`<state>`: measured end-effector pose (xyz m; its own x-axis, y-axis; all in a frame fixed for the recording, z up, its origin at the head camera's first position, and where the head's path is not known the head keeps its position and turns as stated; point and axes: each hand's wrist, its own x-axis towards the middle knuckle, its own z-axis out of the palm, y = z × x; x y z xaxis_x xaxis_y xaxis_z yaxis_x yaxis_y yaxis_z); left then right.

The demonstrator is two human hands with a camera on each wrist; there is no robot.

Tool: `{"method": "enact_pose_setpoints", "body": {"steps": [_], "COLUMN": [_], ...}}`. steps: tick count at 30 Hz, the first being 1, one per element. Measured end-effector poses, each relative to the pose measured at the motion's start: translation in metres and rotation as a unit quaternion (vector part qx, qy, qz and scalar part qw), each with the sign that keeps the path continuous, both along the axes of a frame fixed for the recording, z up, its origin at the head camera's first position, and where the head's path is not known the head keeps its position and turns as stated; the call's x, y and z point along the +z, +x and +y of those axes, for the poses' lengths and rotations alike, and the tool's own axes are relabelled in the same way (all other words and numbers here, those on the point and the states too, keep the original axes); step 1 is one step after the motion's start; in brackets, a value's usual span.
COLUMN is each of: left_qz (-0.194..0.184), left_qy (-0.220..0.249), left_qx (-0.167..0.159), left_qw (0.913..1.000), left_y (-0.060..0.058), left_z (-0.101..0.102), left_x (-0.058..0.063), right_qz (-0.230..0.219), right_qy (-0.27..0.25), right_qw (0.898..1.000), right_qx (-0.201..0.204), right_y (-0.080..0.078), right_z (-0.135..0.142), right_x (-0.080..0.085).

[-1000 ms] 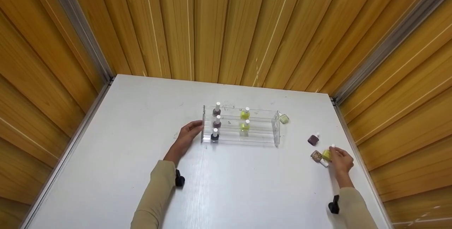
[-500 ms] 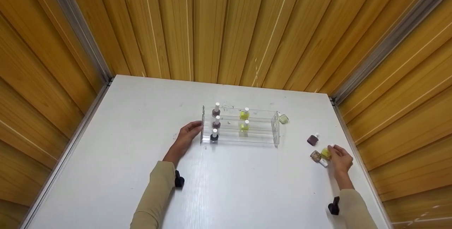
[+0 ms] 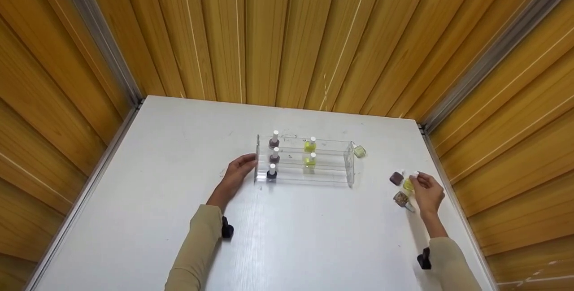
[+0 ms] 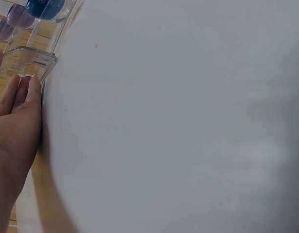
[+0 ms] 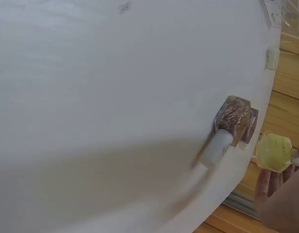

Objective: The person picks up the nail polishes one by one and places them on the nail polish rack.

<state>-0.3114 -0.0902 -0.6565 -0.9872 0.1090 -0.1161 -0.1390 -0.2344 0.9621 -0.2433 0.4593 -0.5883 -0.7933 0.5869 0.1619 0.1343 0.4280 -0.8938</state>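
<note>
My right hand pinches a yellow nail polish bottle by its white cap, over the right side of the table. Below it lies a glittery brown nail polish bottle on its side, with a dark purple nail polish bottle nearby. My left hand rests its extended fingers against the left end of a clear tiered display rack. On the rack, purple bottles and a dark blue bottle form the left column. Two yellow bottles stand to their right.
A pale green nail polish bottle lies beside the rack's right end. The white table is bounded by wood-patterned panels at the back and both sides.
My right hand has lifted the yellow nail polish bottle away from beside the glittery one, moving it back and slightly left. My left hand stays at the rack.
</note>
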Motion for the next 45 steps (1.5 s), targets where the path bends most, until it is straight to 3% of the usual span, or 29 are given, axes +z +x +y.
{"method": "enact_pose_setpoints", "body": {"steps": [5, 15, 20, 34, 45], "left_qz": [-0.004, -0.010, -0.009, -0.005, -0.024], "left_qy": [-0.011, -0.024, -0.019, -0.022, -0.032], "left_qx": [-0.006, -0.007, -0.001, -0.003, -0.006], "left_qw": [0.9999, 0.9996, 0.9998, 0.9997, 0.9992], "left_y": [0.000, -0.001, -0.003, -0.001, -0.001], "left_z": [-0.002, -0.001, 0.002, -0.004, -0.001], "left_x": [0.001, 0.002, -0.001, -0.001, 0.001], "right_qz": [0.014, -0.036, -0.038, -0.064, -0.070], "right_qy": [0.000, -0.061, -0.086, -0.074, -0.101], "right_qw": [0.999, 0.993, 0.987, 0.976, 0.970], "right_qx": [0.030, 0.089, 0.129, 0.196, 0.210], "right_y": [-0.004, -0.004, -0.005, -0.012, -0.013], "right_z": [-0.017, -0.046, -0.058, -0.098, -0.111], "right_x": [0.012, 0.033, 0.035, 0.040, 0.040]}}
